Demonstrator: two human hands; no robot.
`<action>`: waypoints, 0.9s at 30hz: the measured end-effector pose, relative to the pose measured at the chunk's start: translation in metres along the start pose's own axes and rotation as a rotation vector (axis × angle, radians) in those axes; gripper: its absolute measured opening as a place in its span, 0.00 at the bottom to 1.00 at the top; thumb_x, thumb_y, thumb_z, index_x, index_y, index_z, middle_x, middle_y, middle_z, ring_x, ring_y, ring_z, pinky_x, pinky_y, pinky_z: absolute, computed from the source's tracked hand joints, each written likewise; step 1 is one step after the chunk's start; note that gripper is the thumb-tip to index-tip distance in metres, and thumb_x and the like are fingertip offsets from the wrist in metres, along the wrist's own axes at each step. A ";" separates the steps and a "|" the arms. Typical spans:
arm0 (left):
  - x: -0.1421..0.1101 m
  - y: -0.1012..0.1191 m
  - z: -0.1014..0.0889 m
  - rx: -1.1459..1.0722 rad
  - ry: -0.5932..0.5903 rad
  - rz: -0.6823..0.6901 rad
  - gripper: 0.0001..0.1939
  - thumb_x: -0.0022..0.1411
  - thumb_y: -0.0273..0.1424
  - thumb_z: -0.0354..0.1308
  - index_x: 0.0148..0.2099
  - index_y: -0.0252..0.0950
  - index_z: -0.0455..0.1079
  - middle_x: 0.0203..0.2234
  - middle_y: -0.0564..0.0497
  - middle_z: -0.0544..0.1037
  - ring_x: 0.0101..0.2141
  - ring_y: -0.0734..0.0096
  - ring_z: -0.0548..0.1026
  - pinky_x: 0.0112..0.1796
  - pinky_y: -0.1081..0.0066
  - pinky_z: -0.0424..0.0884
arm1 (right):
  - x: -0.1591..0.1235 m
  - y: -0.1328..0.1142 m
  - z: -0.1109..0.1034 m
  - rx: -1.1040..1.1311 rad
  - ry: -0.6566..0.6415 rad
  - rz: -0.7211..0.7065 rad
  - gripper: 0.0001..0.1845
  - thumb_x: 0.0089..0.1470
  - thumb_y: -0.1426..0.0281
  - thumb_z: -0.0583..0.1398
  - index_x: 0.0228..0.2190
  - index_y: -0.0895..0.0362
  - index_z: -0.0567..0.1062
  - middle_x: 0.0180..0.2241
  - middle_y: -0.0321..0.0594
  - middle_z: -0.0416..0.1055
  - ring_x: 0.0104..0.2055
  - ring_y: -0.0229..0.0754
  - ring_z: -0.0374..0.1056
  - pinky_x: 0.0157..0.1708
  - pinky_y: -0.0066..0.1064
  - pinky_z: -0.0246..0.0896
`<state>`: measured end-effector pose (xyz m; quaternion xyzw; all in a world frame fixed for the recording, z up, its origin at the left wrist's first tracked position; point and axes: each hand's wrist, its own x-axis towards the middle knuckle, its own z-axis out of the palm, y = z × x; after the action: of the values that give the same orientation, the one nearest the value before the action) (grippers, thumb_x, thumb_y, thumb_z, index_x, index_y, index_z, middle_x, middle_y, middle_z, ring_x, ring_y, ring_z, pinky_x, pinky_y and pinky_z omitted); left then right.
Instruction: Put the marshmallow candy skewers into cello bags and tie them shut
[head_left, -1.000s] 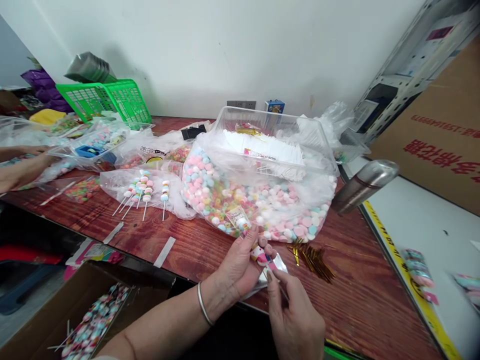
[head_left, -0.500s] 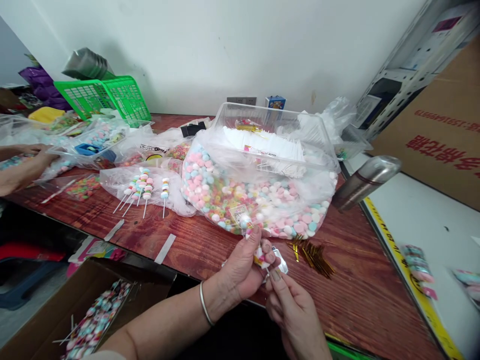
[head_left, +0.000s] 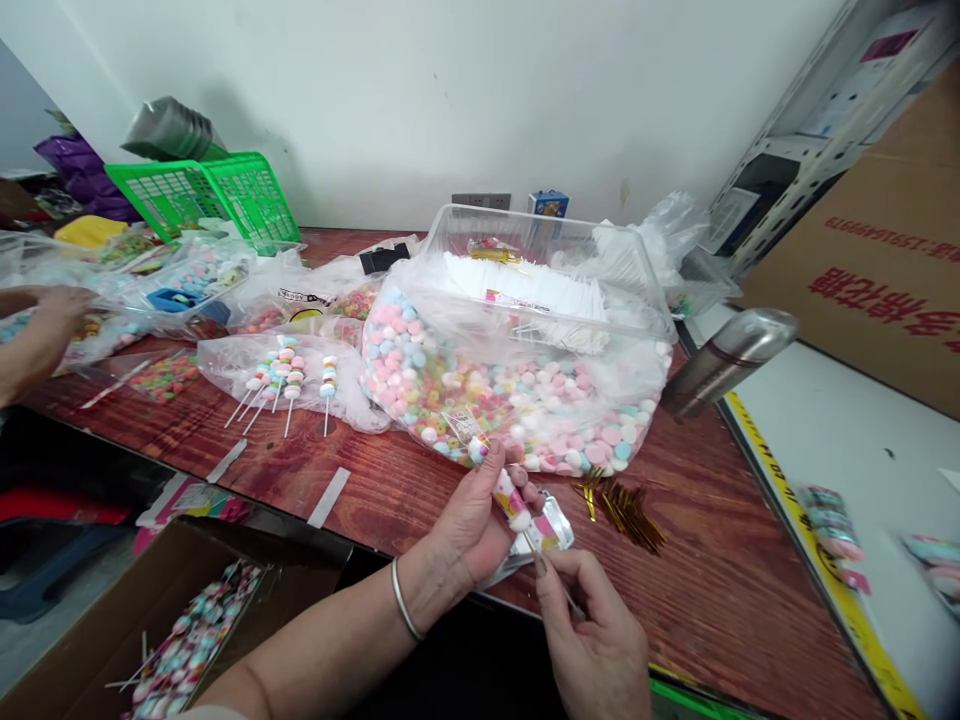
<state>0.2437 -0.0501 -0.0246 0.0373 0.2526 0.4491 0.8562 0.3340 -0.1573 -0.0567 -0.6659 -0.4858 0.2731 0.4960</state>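
My left hand (head_left: pixel 469 530) is closed around a marshmallow skewer (head_left: pixel 512 500) in a printed see-through bag, whose loose top pokes out past the thumb. Lower down, my right hand (head_left: pixel 596 635) pinches the skewer's thin stick between thumb and fingers. Flat printed bags (head_left: pixel 553 525) lie on the table edge just beneath both hands. To their right is a bunch of gold twist ties (head_left: pixel 630 512). Right behind the hands, a big see-through bag (head_left: pixel 592 425) is full of pink, blue and white marshmallows and ring candies.
A plastic bin of white sticks (head_left: pixel 525 285) stands on the big bag. Several unwrapped skewers (head_left: pixel 289 375) lie to the left. A steel flask (head_left: pixel 731 365) leans at right. Finished skewers fill a cardboard box (head_left: pixel 97 605) below. A co-worker's hands (head_left: pixel 45 330) are far left.
My right hand has shifted down and slightly right along the stick. The skewer has turned a little in my left hand, and more of the flat bags shows.
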 end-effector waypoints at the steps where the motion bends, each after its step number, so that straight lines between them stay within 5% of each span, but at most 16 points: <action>1: 0.000 0.000 0.001 -0.006 0.007 0.004 0.14 0.58 0.38 0.64 0.37 0.31 0.70 0.21 0.56 0.69 0.22 0.78 0.68 0.32 0.73 0.70 | 0.000 0.000 0.001 -0.032 0.014 -0.023 0.11 0.57 0.62 0.59 0.29 0.55 0.74 0.25 0.34 0.72 0.26 0.37 0.67 0.29 0.26 0.61; 5: -0.003 -0.011 0.002 0.034 0.004 -0.010 0.15 0.57 0.39 0.65 0.36 0.32 0.69 0.19 0.56 0.68 0.22 0.78 0.68 0.32 0.73 0.69 | 0.004 -0.005 0.008 -0.093 0.092 -0.097 0.11 0.57 0.62 0.59 0.28 0.55 0.75 0.25 0.36 0.73 0.24 0.37 0.67 0.28 0.25 0.61; 8: -0.009 -0.023 0.000 0.102 0.000 -0.026 0.17 0.55 0.41 0.66 0.35 0.32 0.70 0.21 0.54 0.70 0.24 0.76 0.70 0.32 0.74 0.68 | 0.011 -0.007 0.013 -0.063 0.148 -0.057 0.12 0.56 0.60 0.59 0.29 0.55 0.76 0.33 0.42 0.78 0.33 0.42 0.72 0.34 0.28 0.64; 15: -0.017 -0.034 -0.007 0.327 -0.169 0.072 0.17 0.58 0.40 0.63 0.39 0.28 0.75 0.32 0.44 0.77 0.35 0.68 0.74 0.42 0.70 0.66 | 0.022 0.002 0.018 0.380 0.077 0.186 0.20 0.55 0.53 0.59 0.38 0.57 0.76 0.44 0.46 0.76 0.45 0.48 0.71 0.44 0.36 0.66; 21: -0.008 -0.039 -0.019 0.399 -0.115 0.038 0.24 0.59 0.44 0.60 0.50 0.29 0.74 0.26 0.48 0.76 0.24 0.74 0.70 0.32 0.72 0.66 | 0.021 0.000 0.017 0.273 0.168 0.235 0.24 0.52 0.52 0.60 0.44 0.56 0.72 0.44 0.46 0.74 0.44 0.48 0.70 0.43 0.37 0.64; 24: -0.006 -0.036 -0.025 0.520 -0.144 0.027 0.24 0.58 0.42 0.62 0.52 0.31 0.73 0.24 0.51 0.74 0.22 0.77 0.67 0.29 0.74 0.64 | 0.024 0.000 0.018 0.582 0.099 0.361 0.21 0.49 0.53 0.63 0.39 0.54 0.73 0.34 0.38 0.73 0.30 0.39 0.68 0.29 0.29 0.63; 27: -0.010 -0.029 -0.026 0.544 -0.230 -0.022 0.23 0.57 0.41 0.62 0.50 0.31 0.74 0.29 0.47 0.76 0.28 0.70 0.72 0.29 0.74 0.65 | 0.027 0.002 0.017 0.904 0.040 0.508 0.20 0.44 0.55 0.68 0.29 0.55 0.69 0.18 0.24 0.57 0.16 0.27 0.47 0.15 0.20 0.44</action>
<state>0.2490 -0.0794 -0.0516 0.3134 0.2652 0.3485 0.8426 0.3301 -0.1256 -0.0612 -0.4870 -0.1325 0.5546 0.6615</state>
